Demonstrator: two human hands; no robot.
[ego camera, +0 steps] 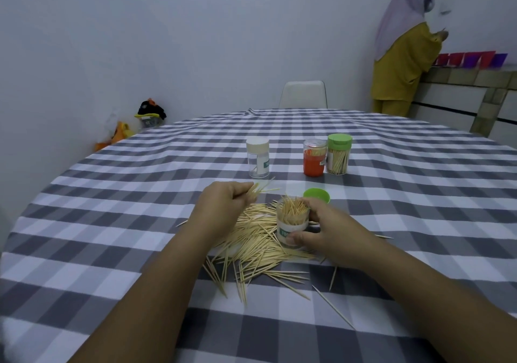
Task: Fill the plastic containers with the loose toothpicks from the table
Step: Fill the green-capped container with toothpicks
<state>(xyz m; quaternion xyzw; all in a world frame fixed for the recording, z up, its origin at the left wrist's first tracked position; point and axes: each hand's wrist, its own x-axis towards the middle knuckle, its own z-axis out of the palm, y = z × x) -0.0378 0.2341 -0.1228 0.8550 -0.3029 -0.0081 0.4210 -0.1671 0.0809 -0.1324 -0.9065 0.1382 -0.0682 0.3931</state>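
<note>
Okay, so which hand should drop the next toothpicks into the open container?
Left. The left hand already pinches a bunch of toothpicks just beside the open container, while the right hand grips that container, steadying it.

loose toothpicks (260,248) on table (112,222), open container (292,222) among them, 3 containers (314,157) behind

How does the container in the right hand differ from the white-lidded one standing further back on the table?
The held container has no lid and is open at the top; the white-lidded container is capped. The held container is packed with toothpicks that poke above its rim; the white-lidded one looks nearly empty. The right hand grips the held one amid the loose toothpicks; the white-lidded one stands alone, untouched. Both are clear plastic with a white label.
</note>
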